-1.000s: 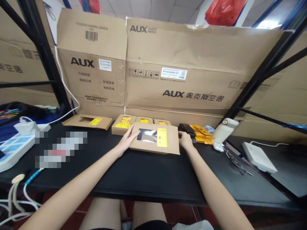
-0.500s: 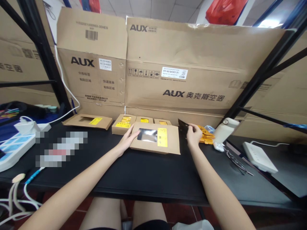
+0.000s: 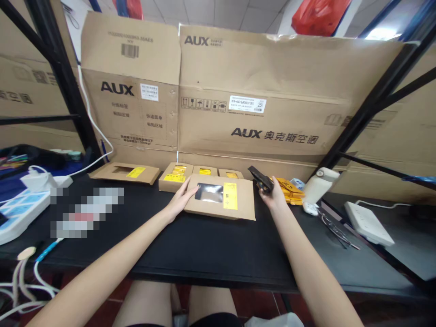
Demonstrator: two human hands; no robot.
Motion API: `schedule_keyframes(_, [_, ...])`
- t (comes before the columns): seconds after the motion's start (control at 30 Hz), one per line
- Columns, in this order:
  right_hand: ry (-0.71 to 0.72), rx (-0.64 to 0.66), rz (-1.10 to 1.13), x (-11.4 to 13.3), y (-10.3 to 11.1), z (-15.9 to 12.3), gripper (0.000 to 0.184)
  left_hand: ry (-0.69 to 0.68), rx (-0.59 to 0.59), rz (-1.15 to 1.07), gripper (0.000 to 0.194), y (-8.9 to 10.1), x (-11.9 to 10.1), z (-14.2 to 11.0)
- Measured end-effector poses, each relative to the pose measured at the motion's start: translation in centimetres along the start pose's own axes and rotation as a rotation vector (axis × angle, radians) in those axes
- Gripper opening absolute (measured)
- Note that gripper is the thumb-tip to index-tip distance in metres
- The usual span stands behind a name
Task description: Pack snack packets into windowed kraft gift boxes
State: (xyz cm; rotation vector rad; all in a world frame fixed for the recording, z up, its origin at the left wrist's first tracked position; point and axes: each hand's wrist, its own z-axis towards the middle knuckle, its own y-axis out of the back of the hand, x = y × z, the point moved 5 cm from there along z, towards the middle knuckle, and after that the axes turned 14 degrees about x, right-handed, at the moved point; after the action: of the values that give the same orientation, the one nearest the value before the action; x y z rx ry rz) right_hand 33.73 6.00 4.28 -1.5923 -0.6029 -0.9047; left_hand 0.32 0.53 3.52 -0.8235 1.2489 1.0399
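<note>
A flat brown cardboard box with a clear window and a yellow label lies on the black table. My left hand rests flat against its left edge, fingers stretched out. My right hand is closed on a small flat black object, lifted and tilted just right of the box. Behind the hand lies a pile of yellow packets.
Open small boxes holding yellow packets stand behind the flat box. Another flat box lies to the left, a power strip at far left. A white device, scissors and a white box lie right. Large cartons form the back wall.
My right hand went from the flat box's right edge to the black object, took hold of it and lifted it off the table. My left hand stayed put.
</note>
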Motion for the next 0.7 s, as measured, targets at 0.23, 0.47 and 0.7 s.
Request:
schedule_keyframes(0.23, [0.073,0.096,-0.046,0.1,-1.2,-0.5,0.015,0.001,-0.012,0.002,0.073,0.2,0.2,0.1])
schedule_keyframes(0.47, [0.136,0.167,-0.070,-0.5,-1.6,-0.3,0.046,0.000,-0.016,-0.006,0.074,0.1,0.1,0.1])
schedule_keyframes(0.7, [0.251,0.224,-0.062,-0.3,-1.8,-0.1,0.046,-0.007,-0.035,0.004,0.073,0.3,0.1,0.1])
